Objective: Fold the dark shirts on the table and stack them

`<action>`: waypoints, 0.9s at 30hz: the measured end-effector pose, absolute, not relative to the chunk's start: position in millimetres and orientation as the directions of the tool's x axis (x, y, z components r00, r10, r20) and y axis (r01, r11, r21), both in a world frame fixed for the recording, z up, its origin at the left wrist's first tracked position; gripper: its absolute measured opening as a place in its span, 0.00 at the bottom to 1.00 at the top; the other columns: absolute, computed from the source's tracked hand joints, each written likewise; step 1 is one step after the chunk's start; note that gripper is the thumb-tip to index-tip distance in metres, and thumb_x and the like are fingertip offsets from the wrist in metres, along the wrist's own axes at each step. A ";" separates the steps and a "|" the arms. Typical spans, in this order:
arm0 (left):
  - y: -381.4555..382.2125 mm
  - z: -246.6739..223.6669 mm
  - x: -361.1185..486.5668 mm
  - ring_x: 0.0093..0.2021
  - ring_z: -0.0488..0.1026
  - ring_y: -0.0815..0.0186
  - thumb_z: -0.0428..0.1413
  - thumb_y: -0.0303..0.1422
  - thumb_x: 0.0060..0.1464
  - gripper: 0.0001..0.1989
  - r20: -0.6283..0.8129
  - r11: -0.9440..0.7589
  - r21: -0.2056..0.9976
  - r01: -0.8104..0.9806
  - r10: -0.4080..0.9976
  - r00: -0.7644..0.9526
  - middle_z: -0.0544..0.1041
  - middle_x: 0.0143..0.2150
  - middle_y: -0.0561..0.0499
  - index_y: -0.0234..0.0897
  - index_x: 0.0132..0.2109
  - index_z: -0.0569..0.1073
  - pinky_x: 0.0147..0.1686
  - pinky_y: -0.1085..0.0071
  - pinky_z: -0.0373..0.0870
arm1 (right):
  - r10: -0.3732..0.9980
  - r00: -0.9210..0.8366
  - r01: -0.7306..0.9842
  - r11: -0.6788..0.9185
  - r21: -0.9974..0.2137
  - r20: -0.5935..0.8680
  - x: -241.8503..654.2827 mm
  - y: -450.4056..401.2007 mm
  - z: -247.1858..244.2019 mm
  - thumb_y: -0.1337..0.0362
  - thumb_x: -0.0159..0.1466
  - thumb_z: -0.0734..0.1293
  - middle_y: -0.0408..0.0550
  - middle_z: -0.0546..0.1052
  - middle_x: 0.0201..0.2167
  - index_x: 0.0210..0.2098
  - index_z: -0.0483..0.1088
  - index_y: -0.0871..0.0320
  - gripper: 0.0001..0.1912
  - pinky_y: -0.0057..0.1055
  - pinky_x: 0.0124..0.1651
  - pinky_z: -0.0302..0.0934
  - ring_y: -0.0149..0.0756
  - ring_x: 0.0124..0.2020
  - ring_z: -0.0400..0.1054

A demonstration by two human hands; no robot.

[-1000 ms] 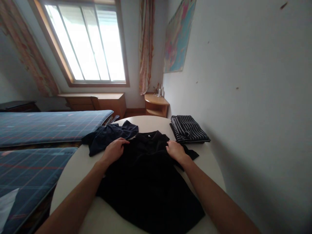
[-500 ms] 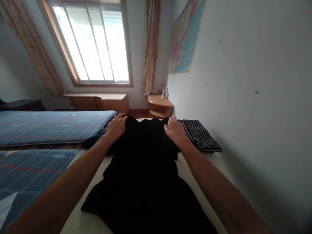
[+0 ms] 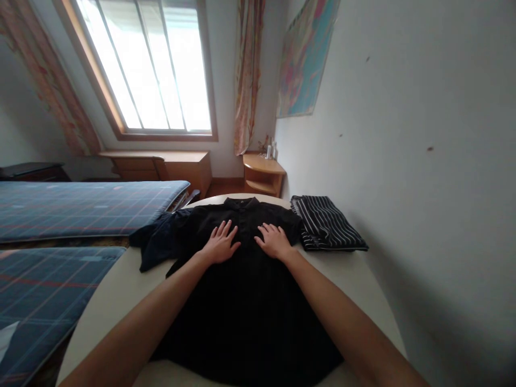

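The black shirt (image 3: 245, 301) lies spread on the round table (image 3: 97, 312), collar at the far side. The left hand (image 3: 221, 243) and right hand (image 3: 274, 241) rest open on its chest. Dark blue clothing (image 3: 157, 242) is at left, folded striped cloth (image 3: 328, 223) at right.

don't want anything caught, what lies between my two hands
Only the front of the black shirt lies between your left hand and right hand, in the head view.

- No words or numbers are legible.
- Black shirt (image 3: 250, 306): tiny pale mark (image 3: 242, 200) inside the collar, near the far edge of the table (image 3: 92, 322), unreadable.
- Map-like wall poster (image 3: 304, 67): too blurred to read.
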State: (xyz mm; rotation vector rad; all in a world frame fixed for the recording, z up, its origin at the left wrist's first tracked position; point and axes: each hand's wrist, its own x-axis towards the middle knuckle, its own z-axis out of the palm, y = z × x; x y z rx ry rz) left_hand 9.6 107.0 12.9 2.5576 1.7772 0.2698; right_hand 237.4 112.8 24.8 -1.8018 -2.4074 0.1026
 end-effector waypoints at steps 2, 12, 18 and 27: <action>94.5 4.3 14.1 0.74 0.43 0.50 0.44 0.43 0.66 0.28 0.157 -0.373 0.108 0.921 0.922 0.355 0.50 0.74 0.41 0.39 0.69 0.58 0.68 0.48 0.42 | 0.951 -0.284 0.950 0.296 -0.102 0.118 237.8 102.7 26.1 0.51 0.72 0.56 0.54 0.61 0.68 0.65 0.62 0.54 0.27 0.50 0.69 0.39 0.47 0.68 0.52; 15.3 4.4 31.4 0.73 0.39 0.42 0.43 0.57 0.63 0.38 0.050 -0.491 0.183 0.852 0.870 0.490 0.45 0.75 0.41 0.43 0.72 0.52 0.67 0.41 0.42 | 0.944 -0.329 0.941 0.327 -0.080 0.000 236.5 42.6 42.6 0.49 0.69 0.59 0.61 0.62 0.67 0.64 0.64 0.61 0.30 0.56 0.66 0.46 0.56 0.68 0.52; 28.6 4.0 19.6 0.73 0.39 0.44 0.41 0.56 0.65 0.34 0.026 -0.493 0.184 0.850 0.867 0.497 0.45 0.75 0.47 0.49 0.72 0.52 0.67 0.41 0.41 | 0.970 -0.243 0.965 0.240 -0.104 -0.020 255.1 22.3 50.3 0.51 0.67 0.63 0.61 0.53 0.71 0.68 0.58 0.60 0.34 0.49 0.65 0.51 0.56 0.69 0.50; 13.3 32.3 25.7 0.67 0.59 0.46 0.51 0.46 0.63 0.28 0.141 -0.429 0.142 0.892 0.901 0.410 0.58 0.71 0.40 0.42 0.67 0.63 0.62 0.50 0.57 | 0.994 -0.078 0.988 0.087 -0.125 0.074 286.5 6.9 40.9 0.58 0.68 0.63 0.58 0.76 0.48 0.43 0.74 0.59 0.13 0.36 0.49 0.61 0.47 0.51 0.70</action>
